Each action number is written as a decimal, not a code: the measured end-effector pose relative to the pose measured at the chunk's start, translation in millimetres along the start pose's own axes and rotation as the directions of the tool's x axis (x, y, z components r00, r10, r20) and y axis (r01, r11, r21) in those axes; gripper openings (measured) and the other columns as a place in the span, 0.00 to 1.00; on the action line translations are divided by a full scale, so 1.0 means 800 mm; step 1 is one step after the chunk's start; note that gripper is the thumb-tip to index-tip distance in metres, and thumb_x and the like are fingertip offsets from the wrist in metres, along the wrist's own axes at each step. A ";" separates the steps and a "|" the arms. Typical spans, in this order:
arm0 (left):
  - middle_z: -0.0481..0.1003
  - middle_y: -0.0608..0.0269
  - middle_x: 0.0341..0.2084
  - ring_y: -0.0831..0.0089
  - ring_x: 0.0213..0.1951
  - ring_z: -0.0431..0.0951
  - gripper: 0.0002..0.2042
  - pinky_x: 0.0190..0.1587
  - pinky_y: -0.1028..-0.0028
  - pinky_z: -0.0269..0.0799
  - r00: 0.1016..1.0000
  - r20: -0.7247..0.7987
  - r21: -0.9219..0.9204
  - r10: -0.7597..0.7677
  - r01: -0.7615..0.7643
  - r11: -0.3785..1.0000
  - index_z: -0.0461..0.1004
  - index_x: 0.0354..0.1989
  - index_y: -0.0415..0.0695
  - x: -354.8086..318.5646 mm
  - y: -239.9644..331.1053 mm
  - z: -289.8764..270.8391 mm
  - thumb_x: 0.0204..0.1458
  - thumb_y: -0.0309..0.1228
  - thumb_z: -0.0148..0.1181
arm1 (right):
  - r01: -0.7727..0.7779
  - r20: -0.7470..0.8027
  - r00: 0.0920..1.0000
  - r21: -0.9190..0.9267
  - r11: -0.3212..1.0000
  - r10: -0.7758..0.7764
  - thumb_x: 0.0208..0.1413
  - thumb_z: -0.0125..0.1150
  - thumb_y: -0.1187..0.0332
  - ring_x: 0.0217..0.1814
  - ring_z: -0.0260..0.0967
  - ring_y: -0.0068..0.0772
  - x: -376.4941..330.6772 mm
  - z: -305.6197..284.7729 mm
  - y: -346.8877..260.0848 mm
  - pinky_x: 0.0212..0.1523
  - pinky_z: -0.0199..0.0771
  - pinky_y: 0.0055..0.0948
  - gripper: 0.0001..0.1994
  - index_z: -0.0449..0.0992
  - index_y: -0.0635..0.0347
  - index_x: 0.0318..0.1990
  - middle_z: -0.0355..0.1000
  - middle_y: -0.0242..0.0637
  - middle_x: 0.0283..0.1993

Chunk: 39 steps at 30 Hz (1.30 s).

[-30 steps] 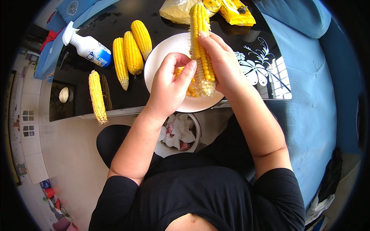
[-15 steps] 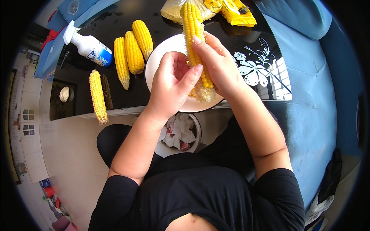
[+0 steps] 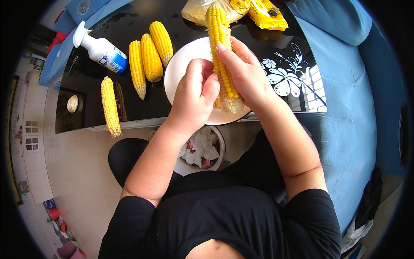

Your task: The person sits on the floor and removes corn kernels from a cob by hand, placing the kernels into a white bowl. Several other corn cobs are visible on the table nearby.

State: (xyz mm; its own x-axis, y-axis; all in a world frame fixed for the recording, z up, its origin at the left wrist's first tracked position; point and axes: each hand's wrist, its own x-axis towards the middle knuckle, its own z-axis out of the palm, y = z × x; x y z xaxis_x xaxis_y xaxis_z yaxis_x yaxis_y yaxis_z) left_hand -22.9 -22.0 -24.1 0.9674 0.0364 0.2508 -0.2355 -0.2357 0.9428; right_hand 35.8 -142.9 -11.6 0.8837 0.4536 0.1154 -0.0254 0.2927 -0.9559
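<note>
My right hand (image 3: pixel 248 73) grips a partly stripped corn cob (image 3: pixel 221 47) from its right side, thumb lying across the front. The cob stands nearly upright over a white plate (image 3: pixel 179 64), its ragged pale end toward me. Yellow kernels still cover its front, while bare husky strips show along the edges. At the cob's left edge my left hand (image 3: pixel 194 95) is closed, fingers curled in and thumb bent against them. Whatever lies inside those fingers is hidden.
Left of the plate lie several whole corn cobs (image 3: pixel 151 58), and another cob (image 3: pixel 111 105) overhangs the black table's (image 3: pixel 151 105) front edge. Beyond are a spray bottle (image 3: pixel 101 52), a plastic bag (image 3: pixel 196 13) and a yellow packet (image 3: pixel 267 17). A waste bin (image 3: pixel 222 146) stands below.
My left thumb has drawn back from the front of the cob and bent toward the curled fingers. The cob has shifted slightly right and down in my right hand.
</note>
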 end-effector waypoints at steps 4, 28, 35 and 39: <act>0.69 0.57 0.30 0.72 0.32 0.70 0.08 0.36 0.75 0.68 1.000 -0.005 -0.042 0.030 -0.030 0.999 0.61 0.38 0.36 0.001 0.002 -0.001 0.54 0.27 0.47 | -0.016 -0.009 1.000 0.028 0.999 0.016 0.55 0.50 0.60 0.42 0.61 0.20 -0.001 0.002 -0.002 0.43 0.64 0.20 0.25 0.56 0.68 0.54 0.65 0.35 0.41; 0.67 0.63 0.30 0.82 0.31 0.68 0.06 0.36 0.81 0.67 0.999 0.005 -0.209 -0.039 0.039 0.977 0.61 0.37 0.36 0.000 0.006 -0.004 0.55 0.26 0.46 | -0.041 0.020 0.999 0.024 0.999 0.040 0.56 0.49 0.59 0.41 0.62 0.20 -0.004 0.007 -0.009 0.41 0.66 0.21 0.23 0.58 0.65 0.53 0.65 0.35 0.41; 0.67 0.64 0.29 0.84 0.29 0.67 0.07 0.33 0.83 0.66 0.995 0.021 -0.290 -0.100 0.102 0.952 0.61 0.37 0.36 0.001 0.008 -0.009 0.55 0.27 0.48 | -0.120 0.076 0.991 0.159 0.980 0.109 0.57 0.48 0.59 0.40 0.62 0.18 -0.005 0.005 -0.013 0.40 0.65 0.19 0.21 0.59 0.64 0.52 0.65 0.33 0.39; 0.66 0.65 0.29 0.84 0.29 0.66 0.08 0.32 0.83 0.66 0.999 0.010 -0.258 -0.049 0.050 0.965 0.61 0.37 0.37 0.002 0.007 -0.003 0.55 0.30 0.48 | -0.051 0.052 0.998 0.085 0.995 0.046 0.57 0.48 0.60 0.40 0.62 0.18 -0.006 0.007 -0.012 0.40 0.65 0.19 0.21 0.58 0.64 0.52 0.65 0.34 0.39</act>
State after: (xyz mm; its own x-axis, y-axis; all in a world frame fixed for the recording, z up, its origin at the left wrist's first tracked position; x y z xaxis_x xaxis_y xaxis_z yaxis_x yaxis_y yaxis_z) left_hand -23.0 -21.2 -18.3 0.9787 0.0378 0.2016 -0.2026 0.0248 0.9790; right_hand 29.0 -142.8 -1.6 0.8560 0.5100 0.0850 -0.1095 0.3395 -0.9342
